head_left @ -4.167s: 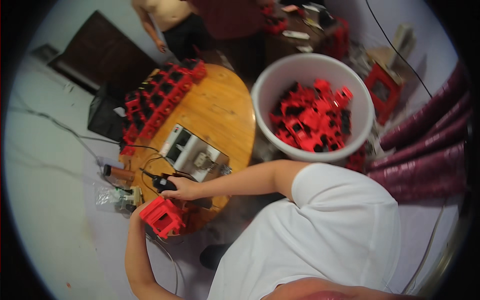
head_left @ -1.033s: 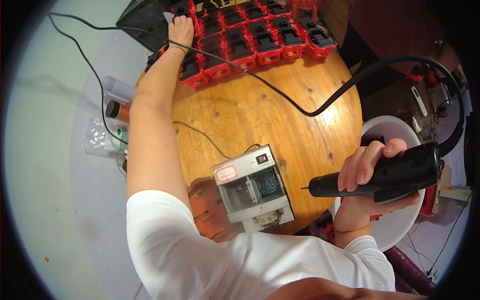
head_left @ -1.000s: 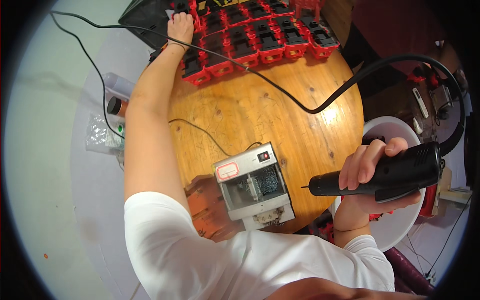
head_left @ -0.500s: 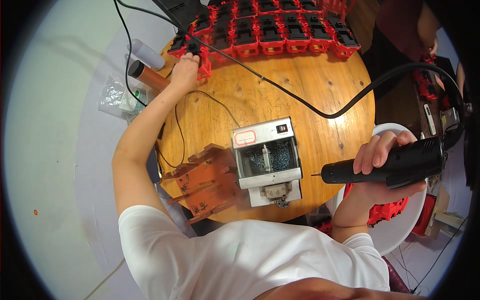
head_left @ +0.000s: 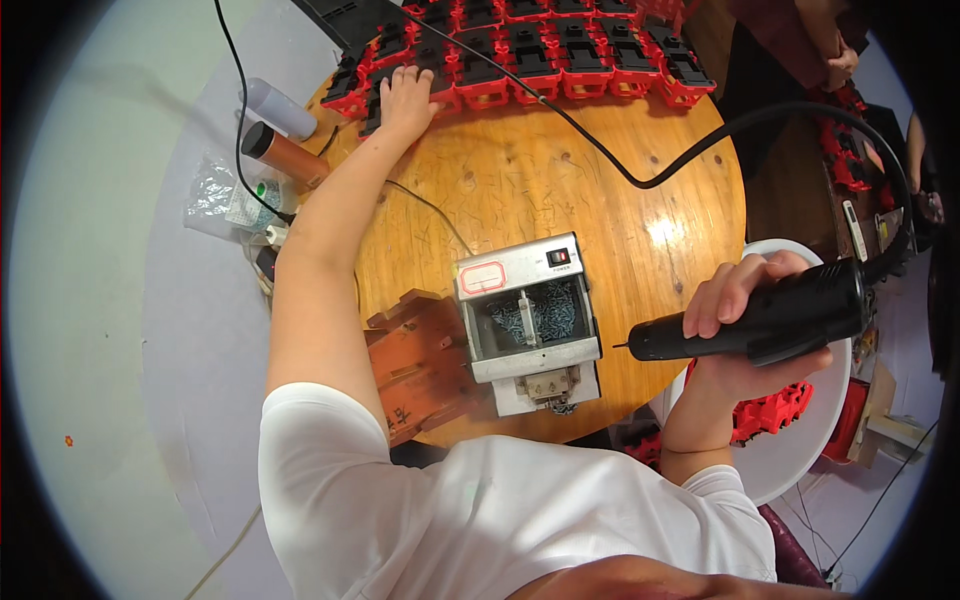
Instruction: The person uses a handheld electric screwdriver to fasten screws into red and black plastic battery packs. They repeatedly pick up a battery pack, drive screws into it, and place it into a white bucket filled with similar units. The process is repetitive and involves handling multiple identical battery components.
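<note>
The right fingers (head_left: 738, 288) wrap a black electric screwdriver (head_left: 805, 308), hiding part of its grip; its thin bit protrudes to their left. The left fingers (head_left: 402, 82) spread loosely over red housings with black tops (head_left: 530, 65), obscuring one; beyond them, the farthest row is cut off.

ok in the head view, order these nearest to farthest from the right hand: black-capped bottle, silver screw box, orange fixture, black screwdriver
1. Black screwdriver: gripped in the right hand.
2. Silver screw box: left of the screwdriver's tip.
3. Orange fixture: beside the box's left side.
4. Black-capped bottle: far upper left.
</note>
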`<state>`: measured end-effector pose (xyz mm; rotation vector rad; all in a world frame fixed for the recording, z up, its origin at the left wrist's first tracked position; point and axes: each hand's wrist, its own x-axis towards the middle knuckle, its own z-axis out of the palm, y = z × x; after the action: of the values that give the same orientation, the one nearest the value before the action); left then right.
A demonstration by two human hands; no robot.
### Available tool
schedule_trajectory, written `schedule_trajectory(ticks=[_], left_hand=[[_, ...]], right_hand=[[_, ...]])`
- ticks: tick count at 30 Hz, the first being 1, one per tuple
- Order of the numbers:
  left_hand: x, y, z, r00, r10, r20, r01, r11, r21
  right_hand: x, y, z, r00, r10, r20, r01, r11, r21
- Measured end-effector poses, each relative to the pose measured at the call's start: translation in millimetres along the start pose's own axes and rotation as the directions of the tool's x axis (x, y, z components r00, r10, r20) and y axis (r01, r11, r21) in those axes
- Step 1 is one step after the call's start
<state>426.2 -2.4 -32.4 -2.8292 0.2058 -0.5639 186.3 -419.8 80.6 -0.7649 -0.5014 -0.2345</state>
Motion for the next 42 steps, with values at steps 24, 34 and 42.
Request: schedule_trajectory(ticks=[24,34,42], left_hand=[[-33,-19,-3,0.954,0.24,-0.178,-0.243,0.97,0.002],[-109,-57,-66,0.966,0.257,-0.018,-0.256,0.966,0.045],[-241,-5,-235,0.992,0.032,-0.121,-0.039,0.997,-0.062]], right_hand=[[-2,1,-39,0.997,0.033,0.067,-0.038,0.997,0.073],[-3,4,-21,0.994,0.048,0.099,-0.067,0.978,0.199],[-23,-3,-4,0.954,-0.035,0.298,-0.077,0.931,0.357]])
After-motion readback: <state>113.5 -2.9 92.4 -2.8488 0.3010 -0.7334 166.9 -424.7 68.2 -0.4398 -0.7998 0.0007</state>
